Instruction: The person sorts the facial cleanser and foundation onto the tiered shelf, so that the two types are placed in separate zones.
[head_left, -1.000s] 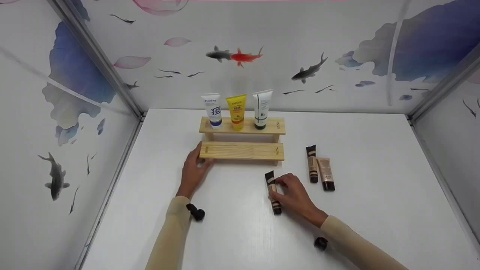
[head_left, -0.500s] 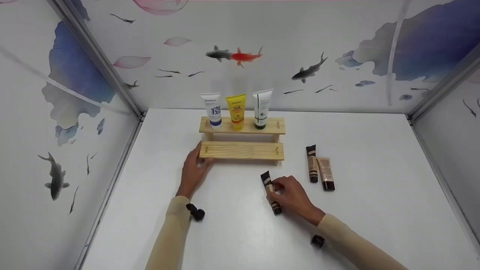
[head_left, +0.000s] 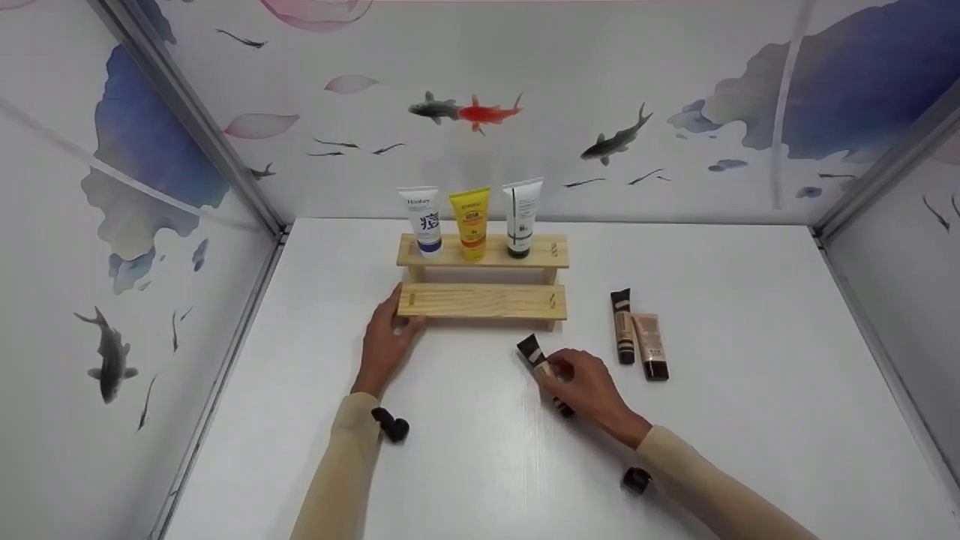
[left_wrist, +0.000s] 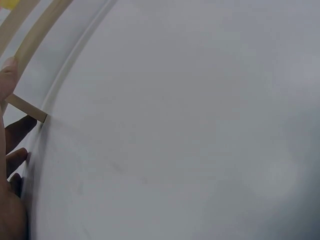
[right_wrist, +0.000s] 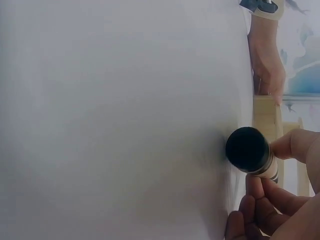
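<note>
A two-tier wooden rack (head_left: 484, 301) stands near the back of the white table. Around the left end of its lower tier lies the left hand (head_left: 386, 346), thumb at the front edge; in the left wrist view the fingers (left_wrist: 17, 132) are beside the rack's leg (left_wrist: 29, 108). The right hand (head_left: 592, 390) pinches a small black-and-beige tube (head_left: 536, 358) between thumb and fingers, in front of the rack's right end. The right wrist view shows that tube's round black cap (right_wrist: 247, 149) facing the camera, held by the right hand (right_wrist: 285, 200).
On the upper tier stand a white-and-blue tube (head_left: 424, 221), a yellow tube (head_left: 471, 223) and a white-and-green tube (head_left: 522, 217). Right of the rack lie another black-and-beige tube (head_left: 622, 326) and a beige tube with a black cap (head_left: 651, 346). Printed panels (head_left: 360, 172) enclose the table.
The tube in the right hand has tilted further, its black flat end swinging left and slightly toward the rack, its cap end to the right. The left hand has stayed at the rack.
</note>
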